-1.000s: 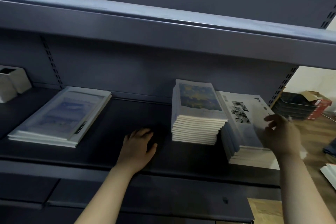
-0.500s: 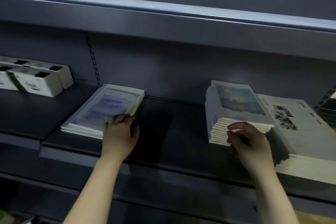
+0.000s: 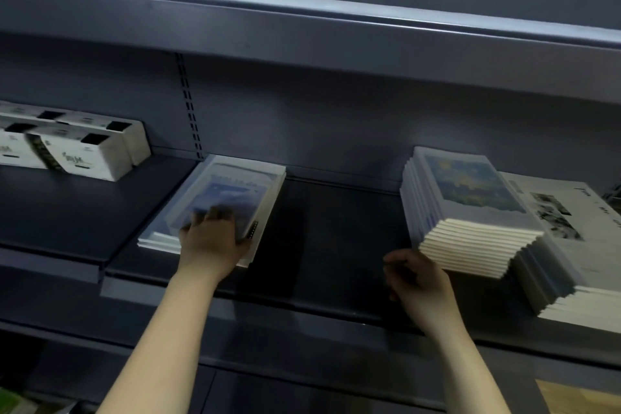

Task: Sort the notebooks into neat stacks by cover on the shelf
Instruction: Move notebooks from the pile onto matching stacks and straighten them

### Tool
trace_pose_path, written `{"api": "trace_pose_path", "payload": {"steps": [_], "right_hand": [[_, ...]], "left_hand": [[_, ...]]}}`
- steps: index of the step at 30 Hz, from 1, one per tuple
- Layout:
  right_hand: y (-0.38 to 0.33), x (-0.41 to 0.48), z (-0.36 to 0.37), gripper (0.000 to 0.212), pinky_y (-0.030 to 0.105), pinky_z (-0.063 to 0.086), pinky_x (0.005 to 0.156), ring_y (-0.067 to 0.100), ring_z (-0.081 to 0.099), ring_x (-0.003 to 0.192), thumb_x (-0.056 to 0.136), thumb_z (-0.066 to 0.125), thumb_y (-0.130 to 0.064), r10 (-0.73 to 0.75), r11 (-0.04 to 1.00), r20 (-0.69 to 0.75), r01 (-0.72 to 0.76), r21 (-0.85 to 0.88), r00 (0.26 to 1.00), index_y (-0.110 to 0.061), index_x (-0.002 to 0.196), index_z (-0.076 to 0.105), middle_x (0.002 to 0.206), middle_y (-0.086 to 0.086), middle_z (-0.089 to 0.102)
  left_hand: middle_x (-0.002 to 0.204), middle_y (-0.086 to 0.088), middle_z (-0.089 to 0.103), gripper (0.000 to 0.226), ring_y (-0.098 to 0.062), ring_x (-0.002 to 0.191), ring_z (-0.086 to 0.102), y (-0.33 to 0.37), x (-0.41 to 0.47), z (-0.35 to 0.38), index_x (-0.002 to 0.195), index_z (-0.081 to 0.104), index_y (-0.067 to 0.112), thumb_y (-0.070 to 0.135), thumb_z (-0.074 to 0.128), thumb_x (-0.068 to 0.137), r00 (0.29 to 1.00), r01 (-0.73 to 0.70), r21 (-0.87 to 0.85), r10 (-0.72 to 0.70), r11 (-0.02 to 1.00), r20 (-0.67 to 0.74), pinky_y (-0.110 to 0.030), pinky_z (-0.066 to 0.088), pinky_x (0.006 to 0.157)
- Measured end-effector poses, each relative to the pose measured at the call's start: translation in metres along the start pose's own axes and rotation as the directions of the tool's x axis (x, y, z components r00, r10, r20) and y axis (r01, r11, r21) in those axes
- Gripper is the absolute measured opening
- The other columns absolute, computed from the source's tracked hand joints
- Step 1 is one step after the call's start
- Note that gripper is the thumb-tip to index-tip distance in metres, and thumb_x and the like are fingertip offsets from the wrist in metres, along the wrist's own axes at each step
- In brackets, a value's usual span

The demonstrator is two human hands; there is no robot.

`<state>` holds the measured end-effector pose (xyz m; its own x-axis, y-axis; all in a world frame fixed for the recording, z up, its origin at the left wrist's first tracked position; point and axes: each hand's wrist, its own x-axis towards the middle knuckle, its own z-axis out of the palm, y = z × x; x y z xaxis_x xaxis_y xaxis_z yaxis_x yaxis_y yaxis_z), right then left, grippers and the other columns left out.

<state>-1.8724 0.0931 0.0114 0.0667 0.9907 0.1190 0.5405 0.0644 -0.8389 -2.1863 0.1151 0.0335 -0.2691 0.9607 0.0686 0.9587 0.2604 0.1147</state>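
Rests the left hand (image 3: 213,240), fingers spread flat, on a low stack of pale blue-covered notebooks (image 3: 235,191) at centre left of the dark grey metal shelf (image 3: 336,228). Holds the right hand (image 3: 420,286), fingers loosely curled, just beside the front corner of a taller stack of painted-cover notebooks (image 3: 470,212) at right, itself against a white photo-cover stack (image 3: 564,232).

Left hand (image 3: 211,242), eight o'clock, presses the pale-blue notebook stack (image 3: 235,195); right hand (image 3: 420,282), four o'clock, hangs just beside the painted-cover stack (image 3: 470,212).
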Motion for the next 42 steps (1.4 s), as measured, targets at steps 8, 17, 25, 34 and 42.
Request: {"api": "trace_pose_path", "payload": {"steps": [8,17,25,34,42], "right_hand": [[0.002,-0.006,0.006,0.019,0.017,0.044,0.053,0.003,0.062,0.053,0.086,0.065,-0.016,0.004,0.996,0.000,-0.004,-0.089,1.000,-0.034,0.083,0.065,0.072,-0.007,0.068],[-0.002,-0.002,0.012,0.018,0.025,0.054,0.061,0.004,0.066,0.059,0.087,0.065,-0.016,0.033,0.999,0.042,-0.033,0.000,0.999,-0.033,0.082,0.068,0.070,-0.006,0.069],[-0.037,0.008,0.027,0.023,0.033,0.059,0.067,0.019,0.073,0.083,0.096,0.049,-0.039,0.082,0.857,0.279,-0.211,0.471,0.957,-0.024,0.106,0.064,0.103,0.008,0.072],[-0.045,0.019,0.007,0.027,0.035,0.058,0.071,0.027,0.070,0.090,0.087,0.061,-0.021,0.020,0.404,0.333,-0.312,0.860,0.943,-0.006,0.109,0.065,0.102,0.017,0.071],[-0.037,0.027,-0.017,0.031,0.037,0.057,0.079,0.020,0.068,0.104,0.095,0.055,-0.018,-0.049,0.754,0.160,-0.068,0.653,0.986,-0.025,0.125,0.053,0.118,0.004,0.068]], "left_hand": [[0.101,-0.007,0.065,0.020,-0.025,0.092,0.063,0.011,-0.011,-0.003,0.107,0.059,0.012,0.009,0.054,0.088,0.989,-0.040,0.051,0.047,0.998,-0.141,-0.029,0.048,0.070],[0.065,-0.009,0.065,0.019,-0.031,0.045,0.059,0.027,-0.037,-0.017,0.076,0.070,0.010,-0.001,0.077,0.062,0.798,-0.292,-0.204,0.120,0.934,-0.590,-0.030,0.047,0.043],[0.081,0.001,0.072,0.011,-0.020,0.067,0.068,0.100,-0.060,-0.019,0.082,0.076,0.016,0.011,0.068,0.076,0.495,-0.656,-0.147,0.275,0.740,-0.824,-0.030,0.054,0.053],[0.090,-0.001,0.073,0.009,-0.015,0.079,0.068,0.132,-0.078,0.003,0.088,0.076,0.012,0.016,0.068,0.088,0.348,-0.834,-0.049,0.454,0.549,-0.820,-0.032,0.055,0.066],[0.126,0.003,0.060,0.046,-0.016,0.115,0.056,0.125,-0.072,0.007,0.114,0.067,0.023,0.055,0.061,0.082,0.568,-0.795,-0.194,0.595,0.574,-0.569,-0.037,0.049,0.089]]}}
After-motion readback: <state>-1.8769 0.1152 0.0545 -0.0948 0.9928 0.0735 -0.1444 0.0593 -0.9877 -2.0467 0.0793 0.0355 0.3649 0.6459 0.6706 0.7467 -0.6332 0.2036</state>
